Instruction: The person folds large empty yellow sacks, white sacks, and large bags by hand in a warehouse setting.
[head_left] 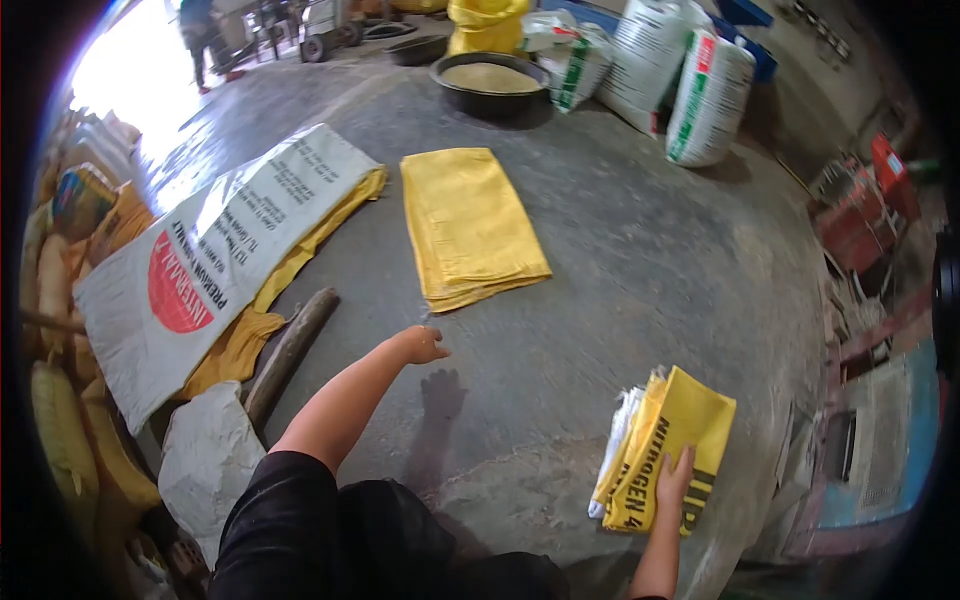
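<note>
My left hand [423, 345] is stretched forward above the concrete floor, fingers apart and slightly bent, with nothing in them. Its shadow falls on the floor just below. Just beyond it lies a flat stack of folded yellow sacks [472, 225], apart from the hand. On the right, my right hand [676, 478] grips a bundle of folded woven sacks [640, 465], yellow with black "NITROGEN 4" lettering. A white sack shows at the bundle's left edge. The fingers under the bundle are hidden.
A large white printed sack [235, 250] lies over yellow ones at left, beside a wooden log [292, 350]. At the back stand a black basin [490, 98] of grain-like material and filled white sacks [708, 100]. Red machinery [855, 215] is at right. A person [205, 40] stands far back.
</note>
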